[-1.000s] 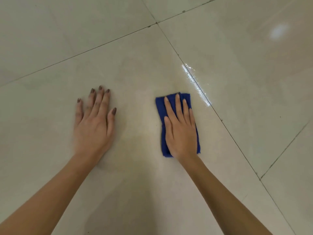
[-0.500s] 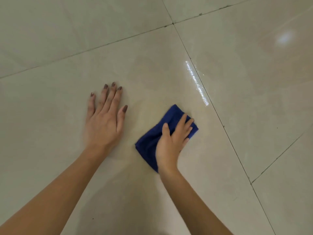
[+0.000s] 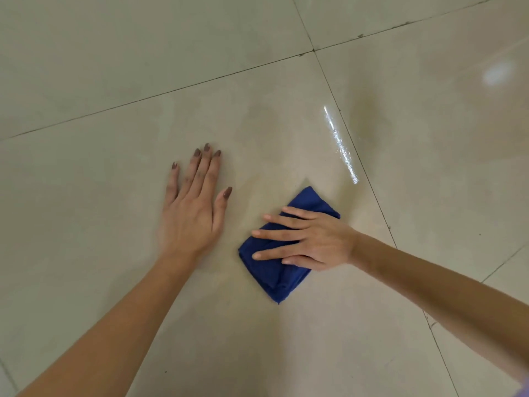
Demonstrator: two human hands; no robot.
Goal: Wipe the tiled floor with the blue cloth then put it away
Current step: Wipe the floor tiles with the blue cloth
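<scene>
Lying folded on the tiled floor (image 3: 286, 116), the blue cloth (image 3: 274, 273) is pinned beneath the right hand (image 3: 309, 239), fingers spread flat; soft, light, best pinched at the free corner beyond the fingertips. The left hand (image 3: 191, 216) is laid flat beside it, fingers together.

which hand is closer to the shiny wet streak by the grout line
Right. The right hand lies flat on the blue cloth, just below the wet streak. The left hand rests flat on the tile, farther off to the left.

Middle of blue cloth (image 3: 274, 270) hidden under right hand (image 3: 317, 242); both forearms cut off by lower frame edges; left hand (image 3: 191, 222) outer edge blurred.
</scene>
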